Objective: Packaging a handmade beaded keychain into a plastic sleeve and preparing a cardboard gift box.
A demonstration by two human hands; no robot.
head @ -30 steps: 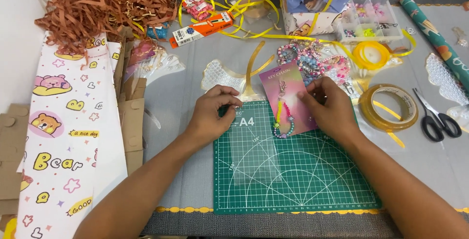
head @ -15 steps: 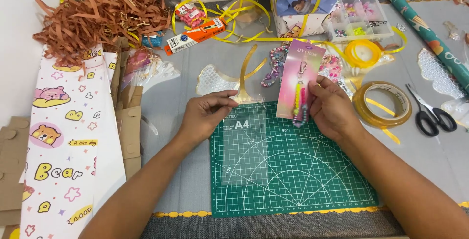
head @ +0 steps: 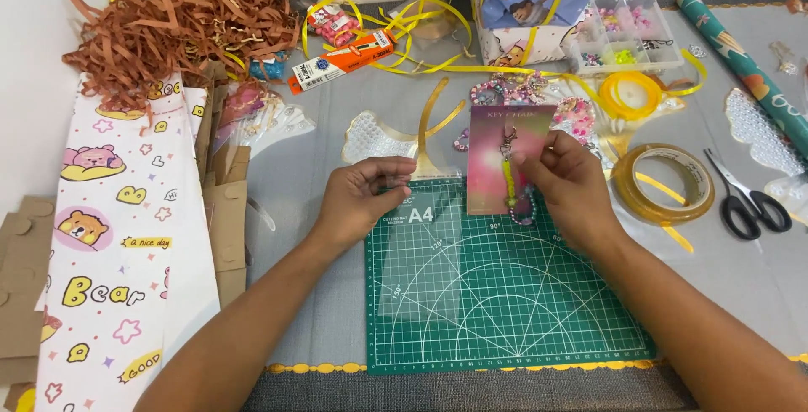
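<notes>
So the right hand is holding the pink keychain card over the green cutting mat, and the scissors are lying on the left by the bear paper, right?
Not quite: the head view shows the scissors on the right, beside the tape roll. The right hand does hold the pink keychain card over the green cutting mat.

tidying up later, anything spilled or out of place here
Brown paper shred lies in a loose heap at the far left, and yellow ribbon trails uncoiled across the table. Nothing looks broken.
</notes>
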